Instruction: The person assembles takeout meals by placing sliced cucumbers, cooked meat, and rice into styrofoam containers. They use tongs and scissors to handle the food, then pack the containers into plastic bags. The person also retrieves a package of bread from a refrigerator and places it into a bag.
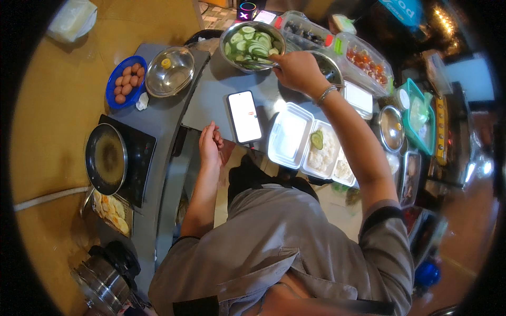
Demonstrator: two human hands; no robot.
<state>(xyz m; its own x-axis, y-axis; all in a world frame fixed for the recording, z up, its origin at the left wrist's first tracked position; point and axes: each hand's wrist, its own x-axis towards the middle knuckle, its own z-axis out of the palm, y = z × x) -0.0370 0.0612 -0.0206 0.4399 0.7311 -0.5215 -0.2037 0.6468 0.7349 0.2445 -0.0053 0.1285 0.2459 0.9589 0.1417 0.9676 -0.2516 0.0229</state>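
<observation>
At the back of the grey table stands a metal bowl (227, 62) of sliced cucumber (255, 43). My right hand (301, 72) reaches over the bowl's right rim, fingers pinched together at a cucumber slice; the fingertips are partly hidden. A bracelet circles that wrist. Below that arm lies a white foam takeaway box (291, 132), lid folded back, with rice (320, 158) and a few cucumber slices (317, 139) on it. My left hand (211, 146) hovers by the table's front edge, palm up, fingers loosely bent and holding nothing. Near it lies a phone (245, 117) with a lit screen.
Leftward are a blue basket of eggs (125, 81), an upturned glass lid (169, 71), and a frying pan (107, 158) on a black cooktop (141, 158). Clear food containers (363, 62), a teal basket (420, 110) and another glass lid (391, 129) crowd the right.
</observation>
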